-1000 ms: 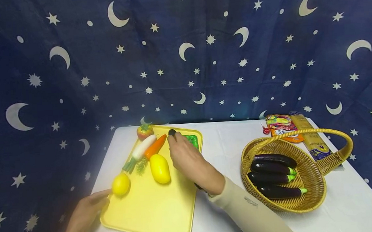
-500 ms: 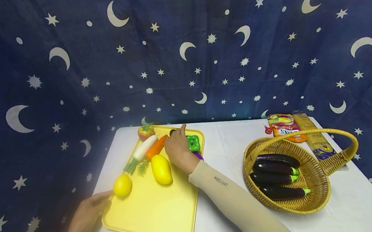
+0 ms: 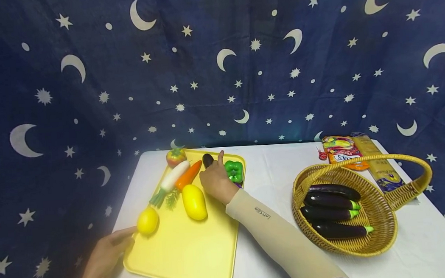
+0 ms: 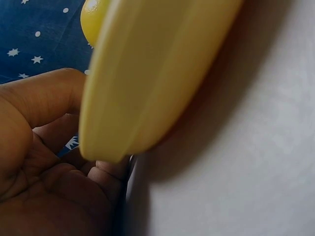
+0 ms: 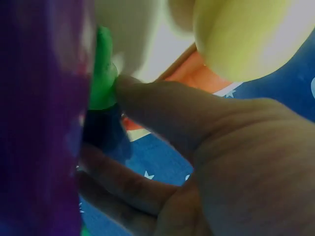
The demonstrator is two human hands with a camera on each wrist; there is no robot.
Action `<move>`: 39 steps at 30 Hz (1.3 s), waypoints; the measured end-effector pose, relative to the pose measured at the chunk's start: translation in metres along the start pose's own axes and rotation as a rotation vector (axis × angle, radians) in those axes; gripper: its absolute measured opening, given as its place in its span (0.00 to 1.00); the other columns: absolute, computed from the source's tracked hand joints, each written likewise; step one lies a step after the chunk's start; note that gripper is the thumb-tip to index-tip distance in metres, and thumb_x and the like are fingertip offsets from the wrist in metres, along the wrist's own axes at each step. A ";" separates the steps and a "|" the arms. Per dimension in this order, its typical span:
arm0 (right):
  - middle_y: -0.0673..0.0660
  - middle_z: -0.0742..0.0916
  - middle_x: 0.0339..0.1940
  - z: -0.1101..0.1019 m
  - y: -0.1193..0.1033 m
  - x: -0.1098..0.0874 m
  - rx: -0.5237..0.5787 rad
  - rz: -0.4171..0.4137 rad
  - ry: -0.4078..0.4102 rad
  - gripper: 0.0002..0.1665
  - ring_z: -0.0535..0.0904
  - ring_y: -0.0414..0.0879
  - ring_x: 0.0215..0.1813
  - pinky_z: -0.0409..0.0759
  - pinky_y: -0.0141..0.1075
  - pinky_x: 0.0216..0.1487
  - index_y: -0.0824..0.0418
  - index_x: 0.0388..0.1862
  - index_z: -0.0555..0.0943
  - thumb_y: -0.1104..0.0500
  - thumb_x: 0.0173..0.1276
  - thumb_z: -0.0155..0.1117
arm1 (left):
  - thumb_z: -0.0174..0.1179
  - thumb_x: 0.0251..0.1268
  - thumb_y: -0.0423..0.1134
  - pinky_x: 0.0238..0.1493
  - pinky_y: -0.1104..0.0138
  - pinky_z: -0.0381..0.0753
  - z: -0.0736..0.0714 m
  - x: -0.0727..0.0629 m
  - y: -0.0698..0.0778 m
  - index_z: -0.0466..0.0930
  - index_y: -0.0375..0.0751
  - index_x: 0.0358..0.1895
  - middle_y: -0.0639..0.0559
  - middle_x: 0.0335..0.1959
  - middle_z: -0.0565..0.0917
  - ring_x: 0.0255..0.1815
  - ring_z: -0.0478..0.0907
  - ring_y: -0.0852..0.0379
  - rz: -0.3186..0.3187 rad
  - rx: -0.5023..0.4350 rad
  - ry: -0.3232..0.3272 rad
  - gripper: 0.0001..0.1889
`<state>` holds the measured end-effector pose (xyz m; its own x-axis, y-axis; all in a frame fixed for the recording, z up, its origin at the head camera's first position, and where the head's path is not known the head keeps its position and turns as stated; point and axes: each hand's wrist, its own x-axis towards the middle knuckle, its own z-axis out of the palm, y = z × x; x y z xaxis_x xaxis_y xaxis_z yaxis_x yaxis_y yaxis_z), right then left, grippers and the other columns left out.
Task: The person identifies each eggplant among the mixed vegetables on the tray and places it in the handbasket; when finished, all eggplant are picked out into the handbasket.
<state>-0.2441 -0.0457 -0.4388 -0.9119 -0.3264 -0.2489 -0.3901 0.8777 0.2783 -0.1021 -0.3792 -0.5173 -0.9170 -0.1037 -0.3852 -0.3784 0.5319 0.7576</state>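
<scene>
My left hand (image 3: 106,252) holds the left rim of the yellow tray (image 3: 184,260), thumb on top beside a yellow lemon (image 3: 147,221); its other fingers curl below the rim (image 4: 128,88). My right hand (image 3: 218,179) reaches over the tray's far right part and pinches a dark eggplant (image 3: 207,160), whose rounded end shows past the fingers. In the right wrist view the thumb touches its green cap (image 5: 102,73). A purple eggplant (image 5: 44,118) fills that view's left side. Right of the hand lies a green bell pepper (image 3: 234,171).
On the tray also lie a mango (image 3: 194,202), a carrot (image 3: 188,176), a white radish (image 3: 174,176) and a red-green tomato-like piece (image 3: 175,157). A wicker basket (image 3: 389,231) with several eggplants stands right, in front of snack and pasta packets (image 3: 343,150).
My right hand has shifted slightly, uncovering the green bell pepper and more of the dark eggplant's end. The left hand stays at the tray's rim.
</scene>
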 end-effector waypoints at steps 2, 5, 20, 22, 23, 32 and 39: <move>0.54 0.91 0.64 0.000 0.000 -0.001 0.002 -0.005 -0.009 0.20 0.78 0.61 0.73 0.41 0.72 0.86 0.43 0.66 0.86 0.54 0.84 0.55 | 0.63 0.78 0.47 0.74 0.45 0.74 0.000 0.000 0.002 0.75 0.41 0.76 0.37 0.75 0.78 0.74 0.75 0.41 0.008 0.008 0.003 0.28; 0.56 0.89 0.67 0.002 0.000 -0.003 0.005 -0.003 -0.005 0.20 0.78 0.60 0.72 0.45 0.69 0.86 0.42 0.68 0.84 0.53 0.84 0.55 | 0.62 0.78 0.47 0.76 0.39 0.69 0.000 0.000 0.003 0.75 0.40 0.76 0.36 0.78 0.75 0.77 0.71 0.37 0.022 0.020 0.004 0.28; 0.64 0.81 0.58 -0.005 0.000 -0.018 0.199 0.029 0.251 0.25 0.74 0.59 0.59 0.73 0.48 0.66 0.46 0.78 0.74 0.58 0.87 0.49 | 0.62 0.78 0.46 0.76 0.40 0.69 0.000 -0.002 0.003 0.75 0.40 0.76 0.37 0.78 0.75 0.70 0.76 0.48 0.006 -0.004 -0.006 0.28; 0.65 0.81 0.55 -0.005 0.001 -0.021 0.245 0.025 0.290 0.24 0.75 0.58 0.57 0.78 0.46 0.61 0.47 0.75 0.76 0.61 0.85 0.52 | 0.62 0.79 0.46 0.76 0.41 0.71 0.000 -0.002 0.003 0.75 0.41 0.76 0.37 0.77 0.76 0.69 0.76 0.50 0.001 -0.005 -0.007 0.28; 0.65 0.81 0.54 -0.005 0.002 -0.023 0.273 0.022 0.300 0.24 0.75 0.59 0.56 0.79 0.45 0.60 0.48 0.74 0.76 0.63 0.84 0.54 | 0.61 0.79 0.46 0.76 0.40 0.70 0.000 -0.002 0.003 0.75 0.41 0.76 0.37 0.78 0.75 0.70 0.76 0.48 0.002 -0.004 -0.008 0.28; 0.65 0.80 0.50 0.003 0.025 -0.042 0.452 -0.022 0.418 0.23 0.73 0.56 0.49 0.86 0.41 0.47 0.54 0.67 0.75 0.71 0.79 0.57 | 0.62 0.78 0.45 0.69 0.53 0.78 0.000 -0.001 0.004 0.75 0.40 0.76 0.36 0.77 0.76 0.71 0.76 0.45 0.013 0.034 0.001 0.28; 0.61 0.79 0.43 0.005 0.053 -0.070 0.439 -0.084 0.620 0.13 0.74 0.53 0.43 0.84 0.40 0.45 0.63 0.58 0.74 0.72 0.79 0.57 | 0.60 0.79 0.46 0.79 0.31 0.59 0.000 0.001 0.004 0.72 0.41 0.78 0.34 0.82 0.67 0.82 0.63 0.32 -0.030 -0.018 -0.034 0.29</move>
<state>-0.2002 0.0256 -0.4107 -0.8367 -0.4219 0.3492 -0.4931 0.8578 -0.1453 -0.1044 -0.3774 -0.5148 -0.9003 -0.0905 -0.4258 -0.4085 0.5134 0.7547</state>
